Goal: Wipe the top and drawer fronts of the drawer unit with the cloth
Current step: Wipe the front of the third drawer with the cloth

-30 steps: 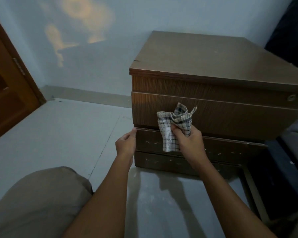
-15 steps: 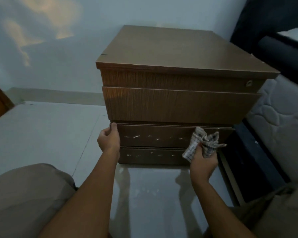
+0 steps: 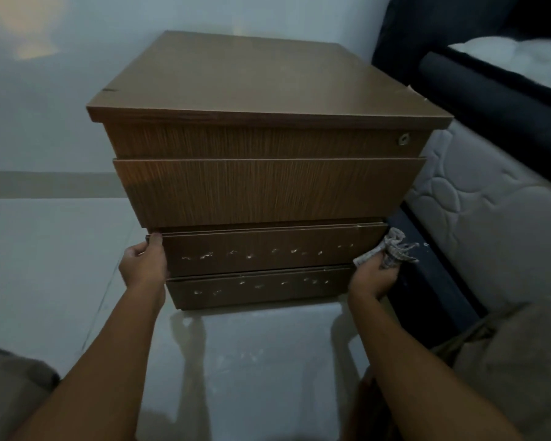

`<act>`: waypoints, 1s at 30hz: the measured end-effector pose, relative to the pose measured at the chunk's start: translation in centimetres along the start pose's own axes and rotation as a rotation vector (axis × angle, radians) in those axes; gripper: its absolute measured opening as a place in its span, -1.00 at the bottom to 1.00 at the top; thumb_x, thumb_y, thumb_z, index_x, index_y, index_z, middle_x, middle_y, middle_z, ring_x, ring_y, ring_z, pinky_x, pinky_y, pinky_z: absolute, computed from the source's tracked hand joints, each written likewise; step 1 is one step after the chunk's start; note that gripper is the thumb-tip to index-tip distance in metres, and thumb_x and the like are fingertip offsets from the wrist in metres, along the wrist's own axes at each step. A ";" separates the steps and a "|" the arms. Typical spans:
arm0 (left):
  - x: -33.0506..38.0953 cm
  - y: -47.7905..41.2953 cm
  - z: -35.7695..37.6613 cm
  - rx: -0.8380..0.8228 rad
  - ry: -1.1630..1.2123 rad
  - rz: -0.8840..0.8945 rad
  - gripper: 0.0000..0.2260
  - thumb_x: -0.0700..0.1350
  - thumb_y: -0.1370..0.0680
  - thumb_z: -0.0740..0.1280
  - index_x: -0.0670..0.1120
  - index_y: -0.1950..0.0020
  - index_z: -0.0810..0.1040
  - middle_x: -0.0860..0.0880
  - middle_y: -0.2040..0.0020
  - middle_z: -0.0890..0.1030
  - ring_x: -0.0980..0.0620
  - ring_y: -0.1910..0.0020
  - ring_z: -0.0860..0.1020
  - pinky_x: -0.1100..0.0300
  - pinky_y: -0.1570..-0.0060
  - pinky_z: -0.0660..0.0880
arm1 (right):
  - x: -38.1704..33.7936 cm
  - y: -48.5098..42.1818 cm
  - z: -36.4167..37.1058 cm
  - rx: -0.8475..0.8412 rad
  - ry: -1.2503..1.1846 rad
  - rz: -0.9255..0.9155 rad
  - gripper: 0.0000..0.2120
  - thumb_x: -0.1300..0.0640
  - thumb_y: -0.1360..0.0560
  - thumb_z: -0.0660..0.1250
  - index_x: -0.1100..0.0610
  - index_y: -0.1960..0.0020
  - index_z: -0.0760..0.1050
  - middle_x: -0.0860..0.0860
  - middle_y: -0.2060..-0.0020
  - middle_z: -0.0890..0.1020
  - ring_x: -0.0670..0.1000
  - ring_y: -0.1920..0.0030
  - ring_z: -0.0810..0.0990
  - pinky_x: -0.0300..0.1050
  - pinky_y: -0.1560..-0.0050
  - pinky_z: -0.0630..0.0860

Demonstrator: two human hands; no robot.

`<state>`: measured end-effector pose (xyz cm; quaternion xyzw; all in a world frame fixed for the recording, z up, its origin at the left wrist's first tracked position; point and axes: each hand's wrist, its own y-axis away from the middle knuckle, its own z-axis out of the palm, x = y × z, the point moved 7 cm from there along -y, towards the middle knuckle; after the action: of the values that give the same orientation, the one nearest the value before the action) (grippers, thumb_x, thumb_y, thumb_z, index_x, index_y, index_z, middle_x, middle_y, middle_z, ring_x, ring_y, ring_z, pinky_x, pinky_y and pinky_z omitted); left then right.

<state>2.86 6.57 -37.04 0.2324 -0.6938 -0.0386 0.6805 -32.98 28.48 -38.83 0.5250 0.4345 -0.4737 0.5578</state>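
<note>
A brown wooden drawer unit [image 3: 261, 90] stands on the floor in front of me, with a flat bare top and several drawer fronts. The two lower fronts carry rows of pale scuff marks. My left hand [image 3: 142, 265] grips the left edge of the third drawer front [image 3: 268, 249], thumb on its top corner. My right hand [image 3: 374, 276] is closed on a bunched checked cloth [image 3: 395, 249] at the right end of that same front, by the unit's right corner.
A quilted mattress [image 3: 490, 224] and dark bed frame [image 3: 433, 281] stand close on the unit's right. A pale wall is behind it. Glossy light floor [image 3: 252, 361] lies in front, with my knees at the lower left and lower right.
My right hand swept the cloth from the left part of the drawer fronts to the right end of the third front. My left hand kept its grip on the left edge. My view shifted right.
</note>
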 end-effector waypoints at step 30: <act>1.5 -1.6 -1.5 -0.217 -0.147 0.027 -0.79 0.05 -0.52 0.39 -0.06 0.15 0.51 -0.05 0.07 0.59 -0.06 0.01 0.55 0.00 -0.08 0.50 | 9.7 26.3 16.3 -0.544 0.244 -0.295 -0.33 0.30 -0.60 0.20 -0.03 -0.51 -0.13 0.00 -0.52 -0.20 0.04 -0.55 -0.10 -0.18 -0.50 0.02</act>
<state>4.75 4.91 -36.12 0.1446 -0.7367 -0.1213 0.6493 -5.65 11.50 -42.58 0.3410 0.6799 -0.3497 0.5469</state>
